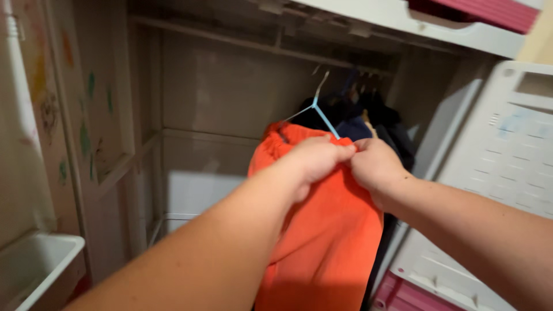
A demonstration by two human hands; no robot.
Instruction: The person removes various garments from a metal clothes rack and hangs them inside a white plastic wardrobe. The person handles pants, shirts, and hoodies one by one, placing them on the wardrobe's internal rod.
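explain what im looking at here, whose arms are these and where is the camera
The one picture comes from a camera worn on a person's head, looking forward and down, so the two bare arms reaching in are that person's own. No machine is involved. The left hand and the right hand meet at the top of an orange garment, both pinching its fabric where it sits on a light blue hanger. All this is inside an open wardrobe. Dark clothes hang behind the garment, towards the right. A white tub sits at the lower left, and a white door panel stands at the right.
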